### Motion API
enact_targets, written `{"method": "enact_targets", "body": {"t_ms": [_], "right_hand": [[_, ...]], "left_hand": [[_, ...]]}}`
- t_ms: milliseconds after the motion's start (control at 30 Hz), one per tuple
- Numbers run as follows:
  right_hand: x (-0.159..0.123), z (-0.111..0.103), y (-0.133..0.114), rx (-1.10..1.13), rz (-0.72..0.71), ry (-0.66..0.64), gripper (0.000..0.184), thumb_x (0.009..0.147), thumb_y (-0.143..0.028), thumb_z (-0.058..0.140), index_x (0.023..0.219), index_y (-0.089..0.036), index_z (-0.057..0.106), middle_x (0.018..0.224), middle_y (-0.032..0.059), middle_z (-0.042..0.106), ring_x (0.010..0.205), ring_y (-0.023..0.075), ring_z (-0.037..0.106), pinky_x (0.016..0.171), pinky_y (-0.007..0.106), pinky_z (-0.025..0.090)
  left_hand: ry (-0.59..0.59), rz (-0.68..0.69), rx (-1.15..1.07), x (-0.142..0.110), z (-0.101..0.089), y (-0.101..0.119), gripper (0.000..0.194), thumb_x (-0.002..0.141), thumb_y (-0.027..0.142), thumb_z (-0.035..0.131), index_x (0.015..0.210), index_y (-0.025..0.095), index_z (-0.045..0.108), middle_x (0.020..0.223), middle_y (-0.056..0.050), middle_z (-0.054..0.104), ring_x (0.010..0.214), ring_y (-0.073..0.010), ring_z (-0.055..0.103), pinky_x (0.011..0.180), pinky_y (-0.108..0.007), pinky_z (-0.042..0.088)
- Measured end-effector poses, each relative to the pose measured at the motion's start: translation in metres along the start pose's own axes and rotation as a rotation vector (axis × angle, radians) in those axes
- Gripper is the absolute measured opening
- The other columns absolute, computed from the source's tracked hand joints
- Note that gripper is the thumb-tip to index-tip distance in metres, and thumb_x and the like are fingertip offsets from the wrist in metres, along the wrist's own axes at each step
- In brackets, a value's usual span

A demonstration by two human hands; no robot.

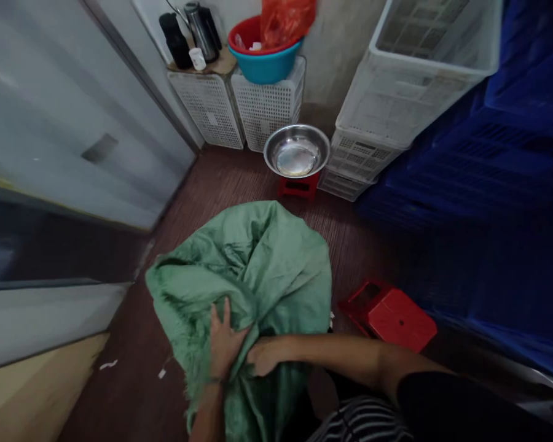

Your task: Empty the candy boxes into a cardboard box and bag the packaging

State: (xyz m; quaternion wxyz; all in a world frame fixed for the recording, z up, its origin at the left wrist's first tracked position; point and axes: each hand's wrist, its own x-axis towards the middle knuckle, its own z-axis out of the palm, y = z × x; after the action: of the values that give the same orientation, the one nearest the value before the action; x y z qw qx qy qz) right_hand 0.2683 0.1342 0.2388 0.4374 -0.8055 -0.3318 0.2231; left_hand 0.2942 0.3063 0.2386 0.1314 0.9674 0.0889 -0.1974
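A large green woven sack (286, 264), creased and bunched, is spread over the floor in front of me. Its lower left edge is frayed. My left hand (223, 344) lies on the crumpled fabric with its fingers apart. Just to the right of it, my right hand (265, 356) is closed on a fold of the sack, its fingertips partly hidden. Whether anything is inside the sack I cannot tell.
A steel basin (299, 150) rests on a red stool (299, 186) beyond the sack. Another red stool (400, 316) lies tipped at the right. White crates (373, 116) and blue crates (465, 159) are stacked along the right. A blue basin (267, 64) sits on white baskets (265, 104).
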Motion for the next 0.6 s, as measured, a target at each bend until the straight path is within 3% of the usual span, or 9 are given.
{"method": "enact_targets", "body": {"t_ms": [67,100,167,233,300,333,433,533,600], "right_hand": [[-0.025,-0.019,0.047,0.059,-0.035,-0.083,0.009,0.087,-0.030,0.074,0.080,-0.024,0.074,0.076,-0.0068,0.070,0.069,0.0113,0.065,0.064,0.018,0.053],[-0.039,-0.039,0.080,0.105,0.013,-0.017,0.011,0.093,-0.029,0.065,0.094,-0.024,0.075,0.090,-0.0042,0.073,0.082,0.0125,0.068,0.075,0.020,0.054],[-0.066,-0.092,0.158,-0.007,0.407,0.518,0.030,0.100,-0.040,0.053,0.112,-0.020,0.071,0.117,0.0061,0.069,0.109,0.0211,0.064,0.097,0.035,0.052],[-0.078,-0.148,0.236,-0.200,0.786,0.801,0.052,0.095,-0.049,0.060,0.136,-0.017,0.059,0.144,0.0149,0.050,0.135,0.0314,0.044,0.111,0.051,0.039],[-0.067,-0.181,0.297,-0.240,1.090,0.736,0.078,0.091,-0.059,0.063,0.154,-0.021,0.037,0.157,0.0187,0.030,0.143,0.0403,0.029,0.108,0.062,0.034],[-0.053,-0.184,0.317,-0.223,1.119,0.614,0.081,0.093,-0.061,0.060,0.157,-0.022,0.031,0.155,0.0198,0.032,0.141,0.0407,0.033,0.106,0.060,0.037],[0.010,-0.139,0.335,-0.339,0.866,0.237,0.069,0.099,-0.052,0.055,0.156,-0.022,0.034,0.140,0.0182,0.050,0.124,0.0357,0.050,0.104,0.049,0.039],[0.063,-0.061,0.310,-0.338,0.669,0.075,0.044,0.100,-0.026,0.053,0.144,-0.030,0.053,0.121,0.0097,0.060,0.111,0.0263,0.055,0.103,0.039,0.036],[0.080,-0.016,0.293,-0.384,0.646,0.075,0.039,0.101,-0.018,0.046,0.136,-0.029,0.061,0.117,0.0102,0.060,0.108,0.0248,0.054,0.098,0.037,0.038]], "left_hand": [[-0.150,0.000,0.126,0.014,0.046,0.012,0.102,0.070,0.057,0.077,0.156,0.025,0.033,0.166,-0.021,0.013,0.144,-0.0523,0.025,0.110,-0.064,0.031],[-0.189,-0.005,0.197,0.022,0.070,0.015,0.103,0.070,0.058,0.076,0.157,0.026,0.030,0.167,-0.021,0.009,0.145,-0.0555,0.020,0.109,-0.068,0.028],[-0.158,-0.003,0.305,0.036,0.116,0.015,0.095,0.075,0.051,0.073,0.157,0.027,0.030,0.167,-0.020,0.012,0.145,-0.0559,0.018,0.110,-0.070,0.025],[-0.051,0.015,0.371,0.050,0.155,0.007,0.081,0.081,0.035,0.068,0.155,0.025,0.037,0.164,-0.020,0.022,0.146,-0.0516,0.021,0.112,-0.067,0.025],[0.009,0.061,0.412,0.062,0.178,-0.003,0.071,0.082,0.023,0.064,0.150,0.022,0.046,0.160,-0.019,0.032,0.146,-0.0469,0.025,0.114,-0.062,0.025],[0.009,0.090,0.420,0.067,0.184,-0.008,0.066,0.082,0.021,0.062,0.147,0.019,0.050,0.158,-0.020,0.035,0.145,-0.0453,0.028,0.115,-0.060,0.027],[-0.049,0.125,0.412,0.081,0.179,-0.016,0.052,0.085,0.029,0.060,0.135,0.015,0.062,0.150,-0.022,0.046,0.136,-0.0459,0.040,0.108,-0.062,0.035],[0.015,0.144,0.368,0.103,0.163,-0.019,0.062,0.083,0.046,0.064,0.134,0.012,0.059,0.152,-0.027,0.040,0.135,-0.0502,0.039,0.102,-0.070,0.036],[0.033,0.339,0.290,0.124,0.157,-0.025,0.078,0.079,0.048,0.068,0.141,0.005,0.047,0.158,-0.032,0.024,0.145,-0.0502,0.023,0.109,-0.068,0.031]]}}
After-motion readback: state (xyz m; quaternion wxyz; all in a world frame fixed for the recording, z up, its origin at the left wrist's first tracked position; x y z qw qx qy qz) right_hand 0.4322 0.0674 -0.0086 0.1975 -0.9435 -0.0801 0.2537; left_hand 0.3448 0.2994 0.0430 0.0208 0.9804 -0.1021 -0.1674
